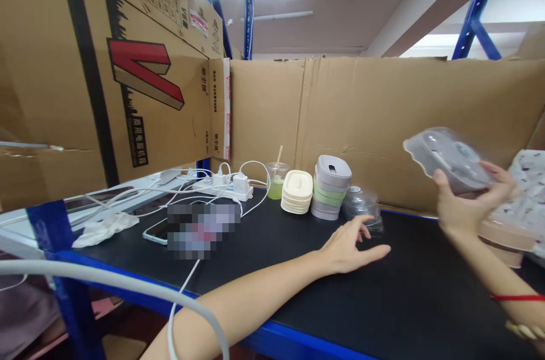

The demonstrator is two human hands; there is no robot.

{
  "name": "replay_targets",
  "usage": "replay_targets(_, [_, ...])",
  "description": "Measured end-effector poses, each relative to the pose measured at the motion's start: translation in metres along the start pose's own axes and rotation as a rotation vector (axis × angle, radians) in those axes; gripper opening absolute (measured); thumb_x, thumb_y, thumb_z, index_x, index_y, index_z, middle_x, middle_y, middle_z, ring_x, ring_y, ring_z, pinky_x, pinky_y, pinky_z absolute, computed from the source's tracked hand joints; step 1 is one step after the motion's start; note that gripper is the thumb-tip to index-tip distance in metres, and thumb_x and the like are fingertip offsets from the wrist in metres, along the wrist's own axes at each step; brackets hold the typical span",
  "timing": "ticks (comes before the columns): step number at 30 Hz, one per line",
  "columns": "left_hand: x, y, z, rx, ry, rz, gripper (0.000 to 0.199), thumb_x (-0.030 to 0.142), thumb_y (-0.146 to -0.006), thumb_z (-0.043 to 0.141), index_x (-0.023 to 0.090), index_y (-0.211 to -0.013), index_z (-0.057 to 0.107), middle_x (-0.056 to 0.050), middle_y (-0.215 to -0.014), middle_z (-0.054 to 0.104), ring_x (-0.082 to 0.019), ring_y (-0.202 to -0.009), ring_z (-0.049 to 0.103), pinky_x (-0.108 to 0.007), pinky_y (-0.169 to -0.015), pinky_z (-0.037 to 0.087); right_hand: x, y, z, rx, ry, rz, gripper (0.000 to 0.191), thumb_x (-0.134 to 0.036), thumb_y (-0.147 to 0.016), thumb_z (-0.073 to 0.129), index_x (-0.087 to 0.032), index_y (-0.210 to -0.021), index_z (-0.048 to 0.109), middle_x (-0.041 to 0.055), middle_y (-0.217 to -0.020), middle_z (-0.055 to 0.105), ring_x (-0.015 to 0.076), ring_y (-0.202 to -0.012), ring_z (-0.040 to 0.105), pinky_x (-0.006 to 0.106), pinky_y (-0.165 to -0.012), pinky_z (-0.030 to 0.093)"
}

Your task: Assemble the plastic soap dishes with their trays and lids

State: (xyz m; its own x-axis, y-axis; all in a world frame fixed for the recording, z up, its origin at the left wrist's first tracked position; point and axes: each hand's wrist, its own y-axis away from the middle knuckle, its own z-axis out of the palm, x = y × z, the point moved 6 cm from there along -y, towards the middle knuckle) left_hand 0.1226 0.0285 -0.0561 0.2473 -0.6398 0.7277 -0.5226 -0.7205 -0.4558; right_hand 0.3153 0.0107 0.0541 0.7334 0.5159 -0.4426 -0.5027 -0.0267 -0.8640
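My left hand (351, 246) hovers low over the black table top, fingers apart and holding nothing, just in front of a stack of clear plastic lids (363, 206). Raised at the right, my right hand (472, 201) grips a translucent plastic container (449, 158) between thumb and fingers. To the left of the clear lids stand grey and green stacked containers (330, 187), and beside them a stack of cream containers (297, 192). Below my right hand sits a pinkish-beige container stack (506, 238), partly hidden by my forearm.
A cup with green drink and straw (276, 181) stands at the back. White cables run from a power strip (242, 189) near a phone (157, 231) and a crumpled tissue (106, 227). Cardboard (264, 110) walls the back; a large box (149, 121) stands left.
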Motion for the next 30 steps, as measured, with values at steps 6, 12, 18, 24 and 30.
replay_targets(6, [-0.006, -0.01, -0.037, 0.223, 0.291, 0.001, 0.088, 0.051, -0.069, 0.065, 0.017, -0.138, 0.022, -0.008, -0.105, 0.06, -0.018, -0.088, 0.058, -0.034, -0.078, 0.045, -0.071, 0.064, 0.049, -0.308, -0.43, 0.081, 0.061, -0.054, -0.055, 0.07, -0.021, -0.101, 0.046, 0.0103, -0.111, 0.051, 0.0267, -0.107, 0.053, 0.045, -0.094, 0.042])
replay_targets(12, [0.008, -0.008, -0.055, 0.402, 0.615, 0.106, 0.078, 0.079, -0.065, 0.042, 0.019, -0.115, 0.043, -0.015, -0.127, 0.052, -0.027, -0.108, 0.055, -0.039, -0.078, 0.049, -0.087, 0.108, 0.072, -0.615, -0.66, 0.386, 0.05, -0.057, -0.061, 0.067, -0.025, -0.095, 0.049, 0.0041, -0.096, 0.062, 0.0215, -0.09, 0.061, 0.039, -0.08, 0.051])
replay_targets(18, [0.014, 0.001, -0.06, 0.568, 0.623, 0.145, 0.059, 0.06, -0.068, 0.059, 0.02, -0.109, 0.044, -0.009, -0.11, 0.062, -0.025, -0.11, 0.056, -0.039, -0.093, 0.044, -0.07, 0.114, 0.07, -0.769, -0.725, 0.47, 0.054, -0.061, -0.062, 0.063, -0.026, -0.1, 0.049, 0.0047, -0.099, 0.065, 0.024, -0.098, 0.061, 0.041, -0.085, 0.049])
replay_targets(24, [0.01, 0.003, -0.056, 0.544, 0.486, 0.112, 0.051, 0.054, -0.07, 0.058, 0.02, -0.107, 0.047, -0.009, -0.109, 0.063, -0.026, -0.108, 0.056, -0.04, -0.089, 0.045, -0.055, 0.095, 0.064, -0.616, -0.629, 0.399, 0.053, -0.064, -0.071, 0.048, -0.024, -0.106, 0.051, 0.0066, -0.098, 0.063, 0.0239, -0.094, 0.061, 0.041, -0.081, 0.047])
replay_targets(30, [0.0, 0.008, -0.007, 0.236, 0.587, -0.085, 0.067, 0.072, -0.059, 0.05, 0.017, -0.098, 0.046, -0.005, -0.082, 0.062, -0.015, -0.056, 0.058, -0.026, -0.043, 0.04, -0.019, 0.062, 0.035, -0.198, -0.225, 0.302, 0.059, -0.054, -0.057, 0.064, -0.022, -0.103, 0.048, 0.0093, -0.11, 0.051, 0.0237, -0.097, 0.053, 0.041, -0.083, 0.043])
